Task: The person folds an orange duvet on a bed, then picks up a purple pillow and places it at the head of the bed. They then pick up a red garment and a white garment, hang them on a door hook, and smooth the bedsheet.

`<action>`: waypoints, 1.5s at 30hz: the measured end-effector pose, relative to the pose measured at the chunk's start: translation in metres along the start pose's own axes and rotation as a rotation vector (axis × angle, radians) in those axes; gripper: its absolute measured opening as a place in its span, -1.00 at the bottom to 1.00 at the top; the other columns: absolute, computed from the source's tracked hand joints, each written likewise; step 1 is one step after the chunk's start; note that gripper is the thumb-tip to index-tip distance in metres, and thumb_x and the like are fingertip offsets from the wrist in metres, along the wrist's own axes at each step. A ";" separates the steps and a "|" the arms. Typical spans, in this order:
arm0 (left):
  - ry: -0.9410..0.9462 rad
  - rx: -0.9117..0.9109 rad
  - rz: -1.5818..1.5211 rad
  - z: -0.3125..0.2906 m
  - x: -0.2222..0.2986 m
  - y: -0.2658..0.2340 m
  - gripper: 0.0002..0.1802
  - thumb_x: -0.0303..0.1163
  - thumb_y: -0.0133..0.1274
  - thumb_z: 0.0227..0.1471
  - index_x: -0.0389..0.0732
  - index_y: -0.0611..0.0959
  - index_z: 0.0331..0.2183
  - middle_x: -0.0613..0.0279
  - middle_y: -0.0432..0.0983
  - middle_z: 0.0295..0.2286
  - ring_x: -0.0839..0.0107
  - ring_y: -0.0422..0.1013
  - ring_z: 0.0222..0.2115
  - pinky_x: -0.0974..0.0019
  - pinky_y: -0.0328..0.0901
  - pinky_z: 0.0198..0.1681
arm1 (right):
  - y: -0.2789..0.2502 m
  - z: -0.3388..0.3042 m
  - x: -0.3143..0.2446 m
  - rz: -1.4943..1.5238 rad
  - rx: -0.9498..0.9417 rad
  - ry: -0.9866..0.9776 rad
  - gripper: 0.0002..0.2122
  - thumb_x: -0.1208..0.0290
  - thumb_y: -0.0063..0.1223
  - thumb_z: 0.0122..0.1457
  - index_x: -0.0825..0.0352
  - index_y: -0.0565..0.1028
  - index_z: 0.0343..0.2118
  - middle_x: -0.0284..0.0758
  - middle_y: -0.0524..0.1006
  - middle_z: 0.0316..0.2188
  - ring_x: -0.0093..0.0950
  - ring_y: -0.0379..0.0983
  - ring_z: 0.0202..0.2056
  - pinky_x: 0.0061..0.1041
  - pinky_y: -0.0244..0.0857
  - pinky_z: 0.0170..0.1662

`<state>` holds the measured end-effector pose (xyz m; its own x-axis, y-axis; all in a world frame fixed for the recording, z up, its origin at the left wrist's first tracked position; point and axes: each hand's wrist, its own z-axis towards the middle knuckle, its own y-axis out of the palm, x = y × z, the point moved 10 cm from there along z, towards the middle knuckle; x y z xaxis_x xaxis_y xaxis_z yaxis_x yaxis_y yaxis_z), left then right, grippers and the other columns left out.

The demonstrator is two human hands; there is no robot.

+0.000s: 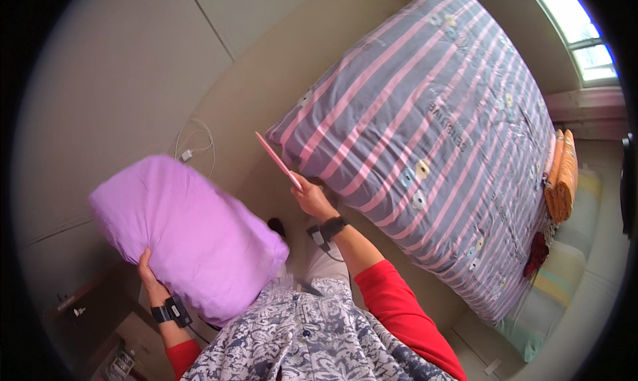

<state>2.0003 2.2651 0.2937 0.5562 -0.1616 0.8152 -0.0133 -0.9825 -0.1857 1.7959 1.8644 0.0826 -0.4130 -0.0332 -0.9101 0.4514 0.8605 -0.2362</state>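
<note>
A plump purple pillow (189, 225) is held at my left side, resting against my body. My left hand (151, 274) is closed on its lower edge, with the thumb showing on top and the other fingers hidden beneath. In front of me, my right hand (311, 197) grips one end of a thin, flat pink object (278, 160). It is seen edge-on, so its kind cannot be made out. Just beyond the right hand lies a bed with a grey and pink striped cover (432, 135), its near corner close to the pink object.
A white charger with a cable (187, 155) hangs by the wall behind the pillow. Folded orange cloths (565, 175) sit at the bed's right end, above a pale green and yellow fabric (565, 274). A dark piece of furniture (83, 314) stands at lower left. A window (585, 32) is at upper right.
</note>
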 end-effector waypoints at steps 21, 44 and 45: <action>0.486 -0.076 -0.014 -0.166 0.106 0.110 -0.41 -0.07 -0.05 -0.01 -0.33 0.38 -0.06 0.09 0.28 -0.05 0.25 0.23 -0.04 0.22 0.15 0.03 | -0.084 -0.105 0.032 0.185 -0.416 -0.007 -0.66 0.34 -0.19 0.17 0.14 0.32 0.04 -0.13 0.43 -0.11 -0.13 0.36 -0.12 -0.31 0.21 -0.02; 1.355 -0.702 0.860 -0.208 -0.140 0.661 -0.23 -0.50 0.13 -0.28 -0.18 0.29 0.06 -0.10 0.09 0.08 0.03 0.09 0.08 0.12 -0.03 0.15 | -0.495 -0.533 0.237 0.350 1.325 0.576 -0.75 0.30 -0.19 0.22 0.36 0.43 -0.21 -0.27 0.47 -0.48 -0.53 0.39 -0.36 -0.47 0.28 -0.33; 1.436 -0.880 0.900 -0.252 -0.176 0.668 -0.23 -0.46 0.14 -0.29 -0.18 0.30 0.06 -0.12 0.06 0.09 -0.01 0.02 0.11 0.06 -0.07 0.16 | -0.507 -0.505 0.225 0.381 1.328 0.394 -0.76 0.31 -0.14 0.20 0.36 0.45 -0.21 -0.31 0.48 -0.41 -0.55 0.39 -0.37 -0.50 0.30 -0.36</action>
<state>1.6843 1.6140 0.1640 -0.8571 -0.0669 0.5108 -0.4785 -0.2639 -0.8375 1.0743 1.6774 0.1694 -0.1905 0.4165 -0.8890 0.8820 -0.3251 -0.3413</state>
